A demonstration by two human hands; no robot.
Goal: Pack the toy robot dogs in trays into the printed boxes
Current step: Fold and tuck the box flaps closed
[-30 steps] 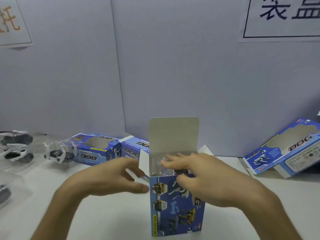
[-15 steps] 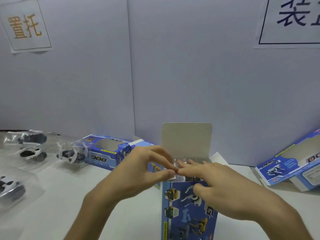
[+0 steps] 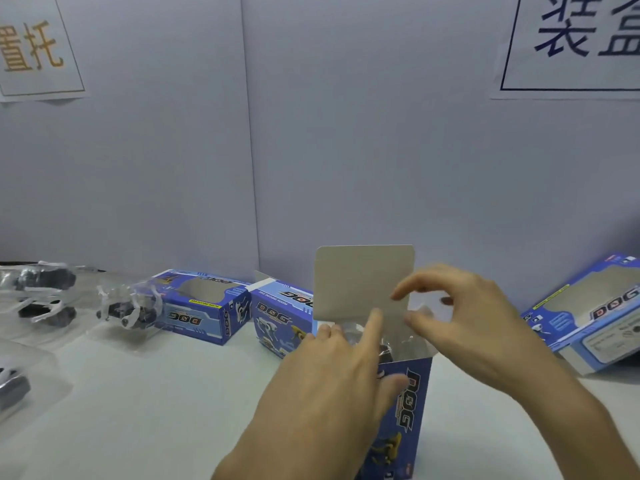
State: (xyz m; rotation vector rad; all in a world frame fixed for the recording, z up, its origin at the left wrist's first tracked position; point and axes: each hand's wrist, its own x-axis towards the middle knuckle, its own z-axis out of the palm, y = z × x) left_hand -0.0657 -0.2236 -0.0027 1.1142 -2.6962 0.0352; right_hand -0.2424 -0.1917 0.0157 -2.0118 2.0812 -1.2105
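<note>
- at the middle of the bench (image 3: 156, 393), close to the person, the printed box (image 3: 408, 403) stands on end with its top flap (image 3: 360, 278) upright and its mouth open.
- inside the mouth the clear tray (image 3: 407, 338) glints, with a dark part of the toy robot dog (image 3: 386, 353) below it; how deep it sits cannot be told.
- the left grip (image 3: 332, 379) lies against the box, fingers fairly straight, forefinger reaching over the mouth, thumb on the printed front; it pinches nothing.
- the right grip (image 3: 478, 327) hovers just right of the flap, finger and thumb loosely curved and apart, holding nothing.
- the step in hand looks like seating the tray and closing the top.
- risk: the box is tall and narrow, and neither grip clasps it firmly, so a sideways push from the forefinger could tip it.
- risk: if the tray's rim stands proud, the flap would buckle or spring back when folded down.
- risk: the thin plastic could catch on the cardboard edge and crumple.
- more dogs in trays (image 3: 128, 308) wait at the left beside two lying boxes (image 3: 194, 313); another box (image 3: 588, 320) lies at the right, well apart.
</note>
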